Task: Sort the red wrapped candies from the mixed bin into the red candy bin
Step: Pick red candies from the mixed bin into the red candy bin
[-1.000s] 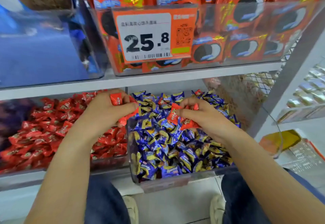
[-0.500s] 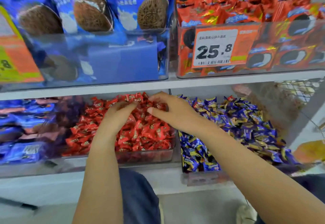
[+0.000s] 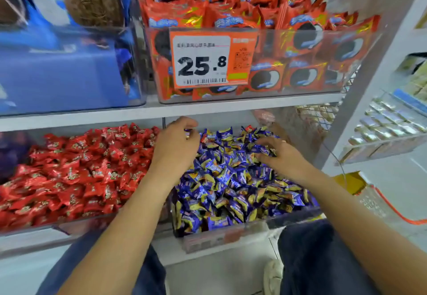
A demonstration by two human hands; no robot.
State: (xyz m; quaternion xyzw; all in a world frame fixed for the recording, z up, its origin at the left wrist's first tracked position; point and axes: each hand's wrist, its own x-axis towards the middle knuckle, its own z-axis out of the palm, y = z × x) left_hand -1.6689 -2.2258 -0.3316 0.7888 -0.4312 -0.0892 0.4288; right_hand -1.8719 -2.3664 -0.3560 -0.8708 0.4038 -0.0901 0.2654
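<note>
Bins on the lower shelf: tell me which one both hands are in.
The mixed bin of blue and yellow candies, on the right. Left hand and right hand are both over it; the red candy bin beside it has none.

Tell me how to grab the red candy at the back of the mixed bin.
Pinch the red candy by its flared wrapper end, probably with the right hand, which is nearer. Come from the front, low: it lies on top of the heap at the back of the mixed bin, with the shelf close overhead.
</note>
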